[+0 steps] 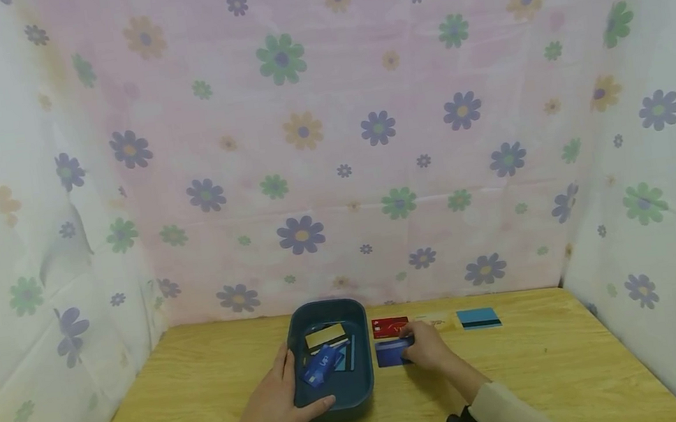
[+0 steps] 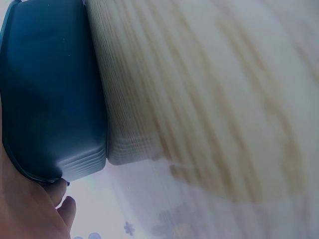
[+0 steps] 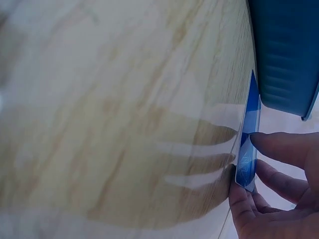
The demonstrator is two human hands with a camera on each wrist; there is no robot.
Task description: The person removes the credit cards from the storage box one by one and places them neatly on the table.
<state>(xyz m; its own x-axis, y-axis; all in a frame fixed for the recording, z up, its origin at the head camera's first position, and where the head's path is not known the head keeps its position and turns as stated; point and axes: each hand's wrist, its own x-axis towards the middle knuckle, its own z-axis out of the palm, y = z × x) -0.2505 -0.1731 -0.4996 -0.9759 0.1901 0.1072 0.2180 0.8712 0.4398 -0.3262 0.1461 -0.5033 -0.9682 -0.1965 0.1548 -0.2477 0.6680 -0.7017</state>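
My left hand (image 1: 275,398) holds a dark teal plastic bin (image 1: 361,349) at its left side, fingers along the wall and thumb over the near rim. Inside the bin lie several cards, among them a gold card (image 1: 323,338) and a blue VIP card (image 1: 322,366). Just right of the bin, my right hand (image 1: 427,344) pinches the right end of a blue card (image 1: 391,353) low at the tabletop. In the right wrist view, the thumb lies on the face of this blue card (image 3: 246,159) and fingertips are at its edge.
Behind the pinched card lie a red card (image 1: 389,326), a pale yellow card (image 1: 443,321) partly behind my right hand, and a light blue card (image 1: 479,319) with a dark stripe. Flowered cloth (image 1: 333,169) encloses the wooden table (image 1: 553,367) at the back and sides.
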